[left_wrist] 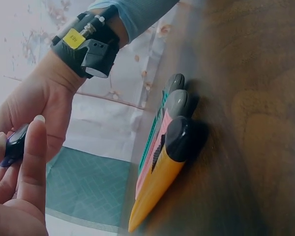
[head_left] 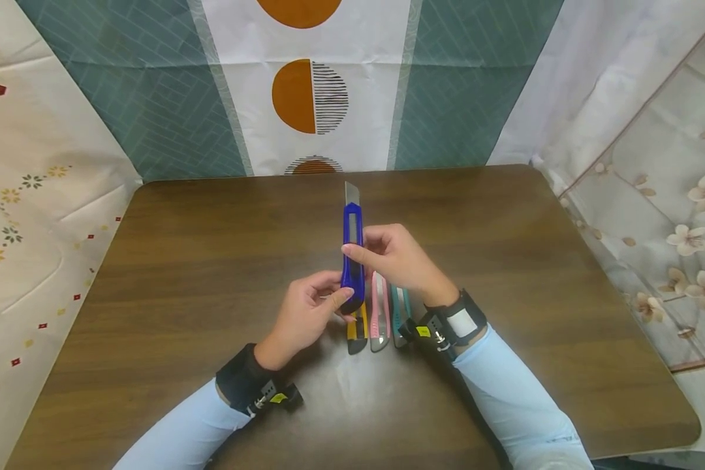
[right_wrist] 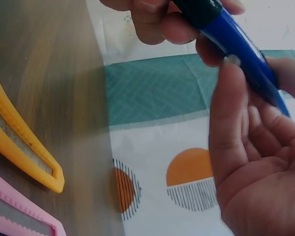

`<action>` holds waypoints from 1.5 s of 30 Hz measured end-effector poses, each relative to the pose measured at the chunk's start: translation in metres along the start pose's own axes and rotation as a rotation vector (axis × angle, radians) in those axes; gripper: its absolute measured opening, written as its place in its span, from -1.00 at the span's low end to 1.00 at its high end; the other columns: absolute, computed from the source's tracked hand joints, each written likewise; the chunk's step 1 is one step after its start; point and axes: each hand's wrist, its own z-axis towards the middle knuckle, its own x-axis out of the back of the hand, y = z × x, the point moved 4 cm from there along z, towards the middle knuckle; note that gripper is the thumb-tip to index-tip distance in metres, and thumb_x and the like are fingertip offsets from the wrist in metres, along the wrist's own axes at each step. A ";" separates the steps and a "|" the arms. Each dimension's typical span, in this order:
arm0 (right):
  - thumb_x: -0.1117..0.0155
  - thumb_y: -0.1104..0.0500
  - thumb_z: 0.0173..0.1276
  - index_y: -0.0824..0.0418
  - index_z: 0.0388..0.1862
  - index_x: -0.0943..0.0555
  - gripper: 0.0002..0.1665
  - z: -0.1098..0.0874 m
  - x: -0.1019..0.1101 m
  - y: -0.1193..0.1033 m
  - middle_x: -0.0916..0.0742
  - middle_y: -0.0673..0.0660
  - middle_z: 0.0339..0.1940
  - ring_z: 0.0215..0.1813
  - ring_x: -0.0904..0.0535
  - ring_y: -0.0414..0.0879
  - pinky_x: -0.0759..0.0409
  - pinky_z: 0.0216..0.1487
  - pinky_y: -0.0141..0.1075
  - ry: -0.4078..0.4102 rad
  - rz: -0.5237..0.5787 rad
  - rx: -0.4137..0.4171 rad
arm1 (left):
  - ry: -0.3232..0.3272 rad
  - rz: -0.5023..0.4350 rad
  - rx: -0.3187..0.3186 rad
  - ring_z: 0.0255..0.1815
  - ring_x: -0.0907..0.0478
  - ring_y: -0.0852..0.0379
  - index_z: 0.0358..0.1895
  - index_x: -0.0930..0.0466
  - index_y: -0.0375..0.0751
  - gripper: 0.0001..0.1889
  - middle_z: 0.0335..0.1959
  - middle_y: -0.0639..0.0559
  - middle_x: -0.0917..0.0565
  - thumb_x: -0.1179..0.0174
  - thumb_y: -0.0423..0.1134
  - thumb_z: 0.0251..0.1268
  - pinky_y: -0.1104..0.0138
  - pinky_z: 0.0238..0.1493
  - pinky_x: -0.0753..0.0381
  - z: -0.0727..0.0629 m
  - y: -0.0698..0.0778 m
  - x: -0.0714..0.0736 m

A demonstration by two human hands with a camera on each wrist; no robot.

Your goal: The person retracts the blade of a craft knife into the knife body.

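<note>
A blue utility knife [head_left: 353,225] is held up over the table, its metal blade [head_left: 352,193] out and pointing away from me. My left hand [head_left: 299,313] pinches its dark bottom end between thumb and fingers. Higher on the handle, my right hand [head_left: 399,258] grips it with the thumb across the front. Below the hands, a yellow utility knife [head_left: 357,329], a pink one [head_left: 379,320] and a teal one [head_left: 401,313] lie side by side on the table. Their far ends are partly hidden in the head view by the hands and the blue knife.
The brown wooden table [head_left: 211,261] has rounded corners. Behind it hangs a green and white cloth [head_left: 464,85] with orange circles. Patterned cloths hang at the left [head_left: 47,215] and right [head_left: 670,261] sides. Both wrists wear black straps with small cameras.
</note>
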 end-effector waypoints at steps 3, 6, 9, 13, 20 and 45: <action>-0.29 0.06 0.53 0.19 -0.29 -0.73 -0.74 0.001 0.000 0.001 -0.77 0.11 -0.51 -0.52 -0.69 0.17 -0.75 -0.43 -0.04 0.001 -0.030 -0.055 | 0.007 0.008 0.021 -0.33 -0.79 -0.13 0.10 -0.66 -0.31 -0.73 -0.22 -0.25 -0.77 -0.29 -0.28 0.42 0.17 -0.31 -0.83 0.000 0.000 0.001; -0.25 0.03 0.55 0.18 -0.32 -0.74 -0.69 0.001 -0.001 0.002 -0.75 0.10 -0.55 -0.55 -0.67 0.12 -0.74 -0.45 -0.08 -0.009 -0.051 -0.076 | 0.013 0.017 0.033 -0.33 -0.80 -0.08 0.08 -0.66 -0.31 -0.73 -0.21 -0.26 -0.77 -0.29 -0.26 0.43 0.18 -0.31 -0.83 0.001 -0.001 0.003; -0.23 0.05 0.57 0.20 -0.30 -0.72 -0.71 0.002 -0.003 0.001 -0.74 0.10 -0.54 -0.57 -0.65 0.09 -0.73 -0.47 -0.13 -0.006 -0.034 -0.049 | 0.025 0.028 0.042 -0.33 -0.81 0.00 0.06 -0.67 -0.30 -0.74 -0.19 -0.25 -0.78 -0.29 -0.24 0.43 0.19 -0.30 -0.83 0.001 -0.001 0.005; -0.22 0.07 0.57 0.20 -0.29 -0.69 -0.73 0.002 -0.005 0.003 -0.74 0.10 -0.52 -0.57 -0.62 0.08 -0.71 -0.50 -0.18 0.023 -0.013 -0.010 | 0.035 0.039 0.055 -0.34 -0.81 0.08 0.04 -0.68 -0.28 -0.75 -0.18 -0.24 -0.79 -0.30 -0.23 0.43 0.19 -0.30 -0.83 0.002 -0.001 0.006; -0.27 0.15 0.54 0.25 -0.25 -0.66 -0.81 -0.001 -0.007 0.004 -0.75 0.13 -0.47 -0.53 -0.67 0.10 -0.75 -0.46 -0.06 0.044 0.024 0.035 | 0.024 0.020 0.026 -0.40 -0.80 0.06 0.02 -0.68 -0.32 -0.76 -0.23 -0.26 -0.78 -0.30 -0.25 0.42 0.18 -0.32 -0.83 0.003 0.000 0.007; -0.21 0.19 0.57 0.24 -0.20 -0.68 -0.83 0.000 -0.007 0.005 -0.74 0.13 -0.44 -0.43 -0.61 0.28 -0.73 -0.36 -0.05 -0.082 0.044 0.016 | 0.042 0.053 0.028 -0.34 -0.81 0.10 -0.01 -0.67 -0.28 -0.79 -0.15 -0.22 -0.81 -0.31 -0.25 0.41 0.21 -0.21 -0.83 0.004 0.004 0.012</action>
